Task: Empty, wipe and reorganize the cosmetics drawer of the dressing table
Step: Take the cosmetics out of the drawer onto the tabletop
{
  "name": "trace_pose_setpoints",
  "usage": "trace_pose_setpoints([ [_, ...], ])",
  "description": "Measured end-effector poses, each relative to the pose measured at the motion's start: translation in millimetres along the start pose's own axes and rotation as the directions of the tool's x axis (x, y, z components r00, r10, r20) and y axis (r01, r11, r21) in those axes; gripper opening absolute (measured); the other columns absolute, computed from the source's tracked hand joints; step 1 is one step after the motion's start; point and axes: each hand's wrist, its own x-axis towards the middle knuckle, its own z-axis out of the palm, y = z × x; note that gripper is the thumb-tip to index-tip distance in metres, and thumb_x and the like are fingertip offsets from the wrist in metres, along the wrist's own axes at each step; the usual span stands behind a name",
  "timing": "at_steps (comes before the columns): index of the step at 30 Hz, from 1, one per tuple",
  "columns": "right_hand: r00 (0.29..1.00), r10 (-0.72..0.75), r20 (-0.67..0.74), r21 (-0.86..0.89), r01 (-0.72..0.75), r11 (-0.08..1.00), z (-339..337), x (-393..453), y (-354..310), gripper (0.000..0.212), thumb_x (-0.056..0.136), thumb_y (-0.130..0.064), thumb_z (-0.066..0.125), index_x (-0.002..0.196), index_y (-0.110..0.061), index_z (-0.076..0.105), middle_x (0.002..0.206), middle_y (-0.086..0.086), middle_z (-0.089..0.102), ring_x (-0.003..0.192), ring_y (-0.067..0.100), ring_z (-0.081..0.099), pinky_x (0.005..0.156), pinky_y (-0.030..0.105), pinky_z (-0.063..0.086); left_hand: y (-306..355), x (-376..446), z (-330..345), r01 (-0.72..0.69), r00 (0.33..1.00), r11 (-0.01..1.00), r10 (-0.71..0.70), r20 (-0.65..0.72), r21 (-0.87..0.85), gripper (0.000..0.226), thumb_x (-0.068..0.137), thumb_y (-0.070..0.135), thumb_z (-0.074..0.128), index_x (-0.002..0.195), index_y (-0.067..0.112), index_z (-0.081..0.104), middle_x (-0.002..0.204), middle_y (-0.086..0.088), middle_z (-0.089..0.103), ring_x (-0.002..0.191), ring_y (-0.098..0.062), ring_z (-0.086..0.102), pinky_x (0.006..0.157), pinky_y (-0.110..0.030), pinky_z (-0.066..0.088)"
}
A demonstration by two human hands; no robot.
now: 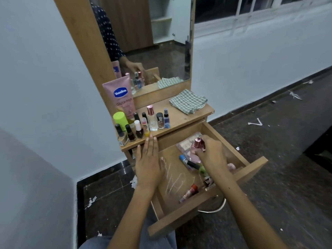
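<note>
The wooden drawer [251, 169] of the dressing table stands pulled out. Inside, along its right side, lie a clear pouch [185, 144], a blue-capped tube [183, 158], a red-capped tube [190, 192] and other small cosmetics. My right hand [211, 153] grips a pink bottle with a rose-gold cap [197, 143] over the drawer's far right part. My left hand [149, 162] is flat with straight fingers at the drawer's left edge, fingertips near the tabletop's front edge. White scratch marks show on the bare drawer bottom [176, 182].
On the tabletop [181, 117] stand several nail polish and perfume bottles [142, 124], a pink Vaseline tube [122, 96] and a green-capped container [120, 119]. A folded checked cloth [188, 101] lies at the back right. A mirror [149, 38] rises behind. Dark floor lies to the right.
</note>
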Motion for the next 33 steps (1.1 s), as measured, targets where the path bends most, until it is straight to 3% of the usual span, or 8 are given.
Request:
trace_pose_setpoints([
  [3,0.989,-0.137,-0.045,0.242,0.144,0.959,6.4,3.2,-28.6,0.017,0.075,-0.011,0.074,0.086,-0.015,0.061,0.081,0.001,0.064,0.076,0.016,0.059,0.062,0.022,0.04,-0.3,0.0,0.5,0.017,1.0,1.0,-0.016,-0.003,0.022,0.066,0.093,0.033,0.032,0.151,0.007,0.012,0.158,-0.008,0.006,0.146,-0.018,0.006,0.114,-0.04,-0.002],
  [5,0.979,-0.185,-0.082,0.325,0.202,0.924,11.4,6.6,-49.3,0.018,0.074,-0.011,0.075,0.088,-0.013,0.063,0.079,-0.001,0.065,0.074,0.014,0.059,0.062,0.022,0.042,0.1,-0.6,0.9,0.034,0.999,0.998,-0.034,-0.012,0.051,0.067,0.088,0.035,0.027,0.148,0.005,0.025,0.156,-0.01,0.02,0.144,-0.021,0.019,0.114,-0.043,0.007],
  [8,0.964,-0.218,-0.154,0.407,0.263,0.875,21.8,14.3,-76.8,0.016,0.076,-0.009,0.071,0.09,-0.012,0.063,0.079,-0.002,0.065,0.074,0.013,0.061,0.065,0.026,0.05,0.1,-1.2,2.8,0.03,1.0,0.998,-0.03,-0.009,0.059,0.068,0.086,0.036,0.024,0.146,0.004,0.029,0.155,-0.011,0.023,0.143,-0.022,0.022,0.114,-0.045,0.01],
  [11,0.951,-0.24,-0.193,0.406,0.301,0.863,32.9,22.3,-93.6,0.014,0.078,-0.011,0.069,0.091,-0.014,0.064,0.083,0.001,0.067,0.077,0.016,0.063,0.07,0.037,0.054,0.3,-0.9,4.6,0.036,0.999,0.999,-0.035,-0.018,0.036,0.067,0.087,0.036,0.028,0.146,0.004,0.03,0.154,-0.01,0.026,0.142,-0.022,0.023,0.117,-0.043,0.005],
  [18,0.937,-0.236,-0.258,0.382,0.323,0.866,48.6,26.0,-109.8,0.018,0.081,-0.015,0.07,0.1,-0.017,0.068,0.089,0.0,0.067,0.081,0.013,0.06,0.07,0.026,0.048,-0.8,0.5,10.6,0.026,0.999,0.999,-0.025,-0.036,0.022,0.067,0.088,0.036,0.04,0.146,0.005,0.031,0.155,-0.009,0.024,0.143,-0.022,0.018,0.114,-0.04,-0.001],
  [22,0.934,-0.221,-0.282,0.408,0.325,0.853,56.8,26.3,-112.0,0.022,0.082,-0.016,0.07,0.104,-0.014,0.065,0.095,-0.001,0.063,0.087,0.012,0.059,0.074,0.028,0.052,-1.3,1.6,15.0,0.026,0.999,0.999,-0.025,-0.047,0.024,0.071,0.088,0.039,0.052,0.147,0.005,0.03,0.155,-0.009,0.022,0.143,-0.023,0.017,0.114,-0.04,0.001],
  [27,0.919,-0.212,-0.332,0.406,0.342,0.848,61.0,16.1,-105.1,0.029,0.082,-0.01,0.07,0.109,-0.012,0.058,0.106,-0.002,0.056,0.092,0.006,0.053,0.077,0.017,0.047,-2.8,1.2,19.5,0.029,0.998,0.997,-0.025,-0.053,0.069,0.079,0.086,0.046,0.059,0.148,0.007,0.028,0.156,-0.009,0.02,0.144,-0.022,0.015,0.119,-0.044,0.005],
  [33,0.915,-0.201,-0.349,0.371,0.332,0.867,66.0,15.9,-96.6,0.026,0.08,-0.017,0.073,0.103,-0.014,0.061,0.098,-0.004,0.062,0.085,0.007,0.059,0.073,0.026,0.054,-2.3,1.2,19.3,0.04,0.997,0.993,-0.033,-0.063,0.109,0.079,0.087,0.049,0.056,0.148,0.008,0.028,0.156,-0.009,0.02,0.144,-0.021,0.015,0.118,-0.044,0.005],
])
